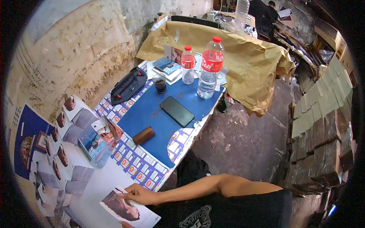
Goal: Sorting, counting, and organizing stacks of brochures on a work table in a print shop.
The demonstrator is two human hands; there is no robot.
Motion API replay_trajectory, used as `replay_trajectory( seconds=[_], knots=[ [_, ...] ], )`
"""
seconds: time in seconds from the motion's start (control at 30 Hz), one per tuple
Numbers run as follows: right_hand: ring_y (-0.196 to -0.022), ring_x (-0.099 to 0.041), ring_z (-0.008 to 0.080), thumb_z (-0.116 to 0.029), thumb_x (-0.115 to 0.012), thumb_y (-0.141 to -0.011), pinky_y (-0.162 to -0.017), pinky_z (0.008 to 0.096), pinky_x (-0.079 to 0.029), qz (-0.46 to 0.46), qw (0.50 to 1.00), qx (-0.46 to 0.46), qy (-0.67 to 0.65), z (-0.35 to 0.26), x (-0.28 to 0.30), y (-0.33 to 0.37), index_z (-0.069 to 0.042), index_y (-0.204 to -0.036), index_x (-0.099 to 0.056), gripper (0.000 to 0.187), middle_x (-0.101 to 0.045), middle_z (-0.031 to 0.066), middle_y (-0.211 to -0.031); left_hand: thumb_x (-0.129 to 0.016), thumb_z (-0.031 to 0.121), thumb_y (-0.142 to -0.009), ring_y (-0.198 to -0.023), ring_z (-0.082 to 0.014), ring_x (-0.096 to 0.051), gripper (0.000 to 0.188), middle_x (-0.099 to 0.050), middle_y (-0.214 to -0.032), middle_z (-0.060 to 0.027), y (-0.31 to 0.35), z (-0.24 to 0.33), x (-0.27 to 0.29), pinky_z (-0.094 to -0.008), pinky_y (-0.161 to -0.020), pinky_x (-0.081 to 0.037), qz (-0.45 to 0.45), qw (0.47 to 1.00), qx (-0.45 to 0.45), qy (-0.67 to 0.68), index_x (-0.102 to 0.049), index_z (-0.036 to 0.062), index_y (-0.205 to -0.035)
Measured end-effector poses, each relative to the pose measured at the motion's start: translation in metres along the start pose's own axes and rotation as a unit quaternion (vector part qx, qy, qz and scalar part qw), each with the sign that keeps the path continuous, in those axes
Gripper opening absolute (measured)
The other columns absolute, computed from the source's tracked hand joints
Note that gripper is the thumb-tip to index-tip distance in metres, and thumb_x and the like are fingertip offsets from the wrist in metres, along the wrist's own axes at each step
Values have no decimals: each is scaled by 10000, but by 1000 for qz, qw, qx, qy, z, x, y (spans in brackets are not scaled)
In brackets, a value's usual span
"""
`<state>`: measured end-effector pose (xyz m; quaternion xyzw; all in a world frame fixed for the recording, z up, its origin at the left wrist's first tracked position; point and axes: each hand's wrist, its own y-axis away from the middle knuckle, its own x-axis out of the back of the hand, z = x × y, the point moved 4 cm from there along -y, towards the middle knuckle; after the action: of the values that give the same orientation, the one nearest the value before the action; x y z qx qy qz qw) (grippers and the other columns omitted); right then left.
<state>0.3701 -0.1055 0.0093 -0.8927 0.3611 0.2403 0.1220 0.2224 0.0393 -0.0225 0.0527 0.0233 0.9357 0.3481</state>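
Observation:
A small printed booklet (123,208), white with a dark reddish picture on its cover, lies tilted low in the view. My right hand (140,195) reaches in from the right and grips its upper edge, fingers closed. Of my left hand (126,225) only a bit shows at the bottom edge of the picture, pinching the booklet's lower edge; the rest is out of view. To the left, a stack of similar glossy booklets (95,144) rests on large printed sheets (102,186).
On the blue board (152,114) lie a dark phone (177,111) and a brown cylindrical case (144,135). Behind them stand a glass of dark drink (159,83), two red-capped bottles (211,68) and a black pouch (129,85). Wrapped stacks (323,152) line the right; a person (264,17) is far back.

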Motion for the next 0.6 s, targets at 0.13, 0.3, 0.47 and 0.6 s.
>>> replay_trajectory(
  seconds=[0.13, 0.3, 0.47, 0.6],
  knots=[
    [-445, -459, 42, -421, -670, -997, -419, 239, -324, -105, 982, -156, 14, -1, 12, 4, -86, -648, -621, 486, -517, -24, -523, -363, 649, -1041, -731, -252, -654, 715, -662, -894, -180, 3, 4, 5, -345, -536, -524, -7, 1000, -4, -12, -630, -14, -1044],
    [-410, -529, 81, -417, -711, -968, -381, 232, -331, -152, 969, -194, -17, -5, 9, 22, -106, -601, -574, 499, -514, 6, -484, -363, 649, -1042, -696, -249, -649, 718, -657, -855, -179, 10, 8, 10, -345, -517, -515, -10, 999, -6, -30, -637, -14, -1003],
    [-442, -547, 250, -284, -652, -971, -465, 401, -403, -90, 939, 103, 315, -33, 8, 42, 56, -759, -674, 402, -552, 183, -524, -362, 649, -1042, -662, -246, -644, 724, -653, -816, -179, 19, 11, 7, -344, -497, -507, -21, 999, -10, -42, -643, -14, -962],
    [-498, -544, 336, -192, -638, -936, -501, 431, -404, -125, 937, 164, 280, -44, -13, 75, 57, -742, -652, 315, -573, 230, -612, -367, 641, -1045, -575, -243, -622, 724, -593, -685, -172, 23, 5, 19, -372, -435, -480, 36, 998, -7, -50, -597, 1, -798]
  ],
)
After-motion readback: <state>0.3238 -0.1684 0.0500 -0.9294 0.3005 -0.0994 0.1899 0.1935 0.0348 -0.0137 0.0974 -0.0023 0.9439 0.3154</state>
